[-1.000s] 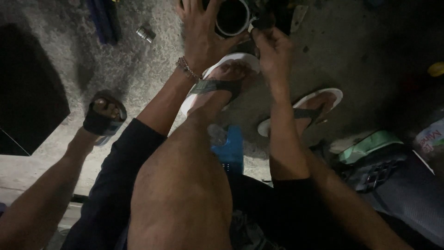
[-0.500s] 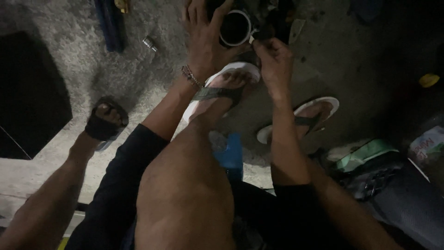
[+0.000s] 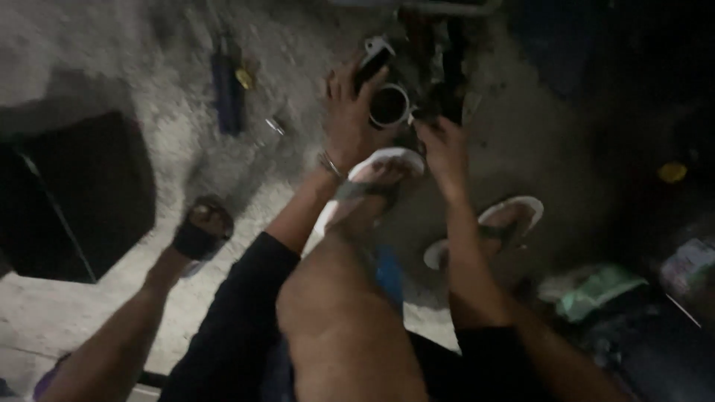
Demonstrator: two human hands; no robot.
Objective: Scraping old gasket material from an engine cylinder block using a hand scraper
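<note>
My left hand (image 3: 348,112) reaches past my raised knee and grips a round metal ring-shaped part (image 3: 389,106) from its left side. A bracelet sits on that wrist. My right hand (image 3: 444,149) is at the ring's right edge with its fingertips bunched against a dark piece there. Blur hides what they pinch. Both hands work above my left foot in a white flip-flop (image 3: 376,179). My other foot rests in a white flip-flop (image 3: 514,219) to the right.
Another person's foot in a dark sandal (image 3: 201,232) stands on the concrete floor at left, beside a black box (image 3: 74,197). A blue tool (image 3: 227,93) and a small metal piece (image 3: 275,126) lie further out. A green-white cloth (image 3: 596,289) and a yellow object (image 3: 672,172) are at right.
The view has tilted, so the hands and ring sit lower in the picture and more machinery shows above. Both hands stay at the ring.
</note>
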